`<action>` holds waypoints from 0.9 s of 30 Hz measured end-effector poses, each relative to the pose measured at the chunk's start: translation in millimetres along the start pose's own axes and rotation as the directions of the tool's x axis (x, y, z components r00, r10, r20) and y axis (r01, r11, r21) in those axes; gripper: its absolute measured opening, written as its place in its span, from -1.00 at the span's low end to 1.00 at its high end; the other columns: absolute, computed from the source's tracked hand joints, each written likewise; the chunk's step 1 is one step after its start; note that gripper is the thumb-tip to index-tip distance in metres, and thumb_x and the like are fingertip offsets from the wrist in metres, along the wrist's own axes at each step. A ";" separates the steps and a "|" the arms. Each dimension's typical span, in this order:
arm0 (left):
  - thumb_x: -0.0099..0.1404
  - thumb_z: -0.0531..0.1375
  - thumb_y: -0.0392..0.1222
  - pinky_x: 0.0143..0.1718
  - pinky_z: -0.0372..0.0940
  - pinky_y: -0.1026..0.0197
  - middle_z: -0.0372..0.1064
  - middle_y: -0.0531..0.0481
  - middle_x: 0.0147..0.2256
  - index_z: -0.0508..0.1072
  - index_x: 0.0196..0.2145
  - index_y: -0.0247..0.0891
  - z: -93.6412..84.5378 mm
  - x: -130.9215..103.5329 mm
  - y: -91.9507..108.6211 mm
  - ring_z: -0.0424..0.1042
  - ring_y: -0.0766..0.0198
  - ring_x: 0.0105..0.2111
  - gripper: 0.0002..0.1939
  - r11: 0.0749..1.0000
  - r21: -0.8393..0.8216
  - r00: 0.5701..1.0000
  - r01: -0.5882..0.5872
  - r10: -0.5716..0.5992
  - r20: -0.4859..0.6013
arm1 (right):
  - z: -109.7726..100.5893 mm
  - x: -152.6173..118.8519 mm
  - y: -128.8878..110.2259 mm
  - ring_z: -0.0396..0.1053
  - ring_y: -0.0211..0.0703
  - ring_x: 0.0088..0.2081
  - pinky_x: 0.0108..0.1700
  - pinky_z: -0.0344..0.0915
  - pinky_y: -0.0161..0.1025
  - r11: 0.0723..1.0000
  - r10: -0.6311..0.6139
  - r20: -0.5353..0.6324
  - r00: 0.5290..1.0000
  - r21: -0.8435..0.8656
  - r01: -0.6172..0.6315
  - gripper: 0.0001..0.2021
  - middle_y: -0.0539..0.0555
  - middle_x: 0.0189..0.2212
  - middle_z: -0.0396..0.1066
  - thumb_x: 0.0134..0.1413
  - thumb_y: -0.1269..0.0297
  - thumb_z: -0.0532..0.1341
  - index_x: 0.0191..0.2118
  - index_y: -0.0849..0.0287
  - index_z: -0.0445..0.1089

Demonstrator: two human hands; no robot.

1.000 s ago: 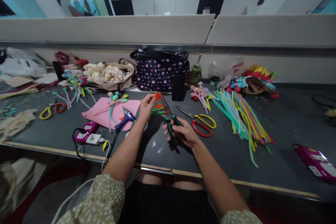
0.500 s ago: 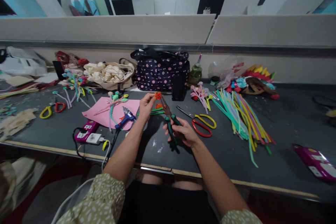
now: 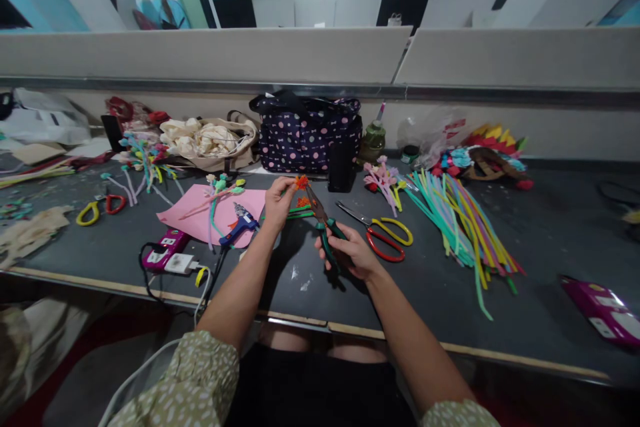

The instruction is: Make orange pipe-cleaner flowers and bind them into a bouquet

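Observation:
Between the fingertips of my left hand (image 3: 281,201) is a small orange pipe-cleaner flower (image 3: 301,182). My right hand (image 3: 350,253) grips green-handled pliers (image 3: 324,227), whose jaws point up and left and meet the flower's right side. Whether the jaws pinch it, I cannot tell. Just below, a second orange piece (image 3: 303,202) lies near green pipe cleaners (image 3: 300,213) on the dark table. Scissors with one red and one yellow handle (image 3: 385,235) rest right of the pliers.
Left of my arms lie a blue glue gun (image 3: 240,225), pink paper (image 3: 187,210) and a purple power strip (image 3: 167,250). A pipe-cleaner bundle (image 3: 460,220) spreads on the right. Behind stand a dotted bag (image 3: 305,133), a black phone (image 3: 340,167) and a green jar (image 3: 373,139).
My hands have stayed almost in place. The plier handles have shifted very slightly in my right hand; the flower remains in my left fingertips.

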State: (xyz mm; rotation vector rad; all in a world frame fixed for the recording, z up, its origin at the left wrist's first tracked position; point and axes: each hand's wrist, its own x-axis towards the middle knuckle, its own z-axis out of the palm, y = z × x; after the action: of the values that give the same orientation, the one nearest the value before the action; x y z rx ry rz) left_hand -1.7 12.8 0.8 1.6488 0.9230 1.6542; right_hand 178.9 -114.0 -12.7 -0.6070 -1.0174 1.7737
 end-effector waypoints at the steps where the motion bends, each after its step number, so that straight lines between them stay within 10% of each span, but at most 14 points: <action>1: 0.19 0.22 -0.04 -0.14 0.22 0.16 0.40 -0.05 -0.34 0.53 -0.36 -0.22 -0.5 0.3 -0.1 0.35 0.19 -0.25 -0.80 1.000 0.011 1.000 -0.004 0.004 -0.005 | 0.1 0.3 0.5 0.43 -0.21 -0.42 -0.54 0.42 -0.32 1.000 -0.001 -0.005 1.000 -0.005 0.001 -0.82 0.09 -0.33 0.46 0.07 0.25 0.27 -0.29 0.17 0.24; 27: 0.20 0.22 -0.09 -0.17 0.21 0.19 0.41 -0.01 -0.38 0.52 -0.39 -0.21 2.4 -2.7 4.3 0.35 0.23 -0.29 -0.84 0.999 0.041 1.000 -0.002 0.003 -0.030 | 1.0 0.1 0.4 0.47 -0.17 -0.36 -0.44 0.49 -0.24 0.998 -0.014 -0.063 0.998 -0.056 0.010 -0.78 0.13 -0.25 0.48 0.04 0.24 0.29 -0.26 0.16 0.25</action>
State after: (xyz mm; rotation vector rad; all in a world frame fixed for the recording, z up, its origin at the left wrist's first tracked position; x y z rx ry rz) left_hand 1.1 8.3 2.8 1.6571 0.9766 1.6760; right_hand 177.9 -114.4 -12.5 -0.6861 -1.0272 1.7100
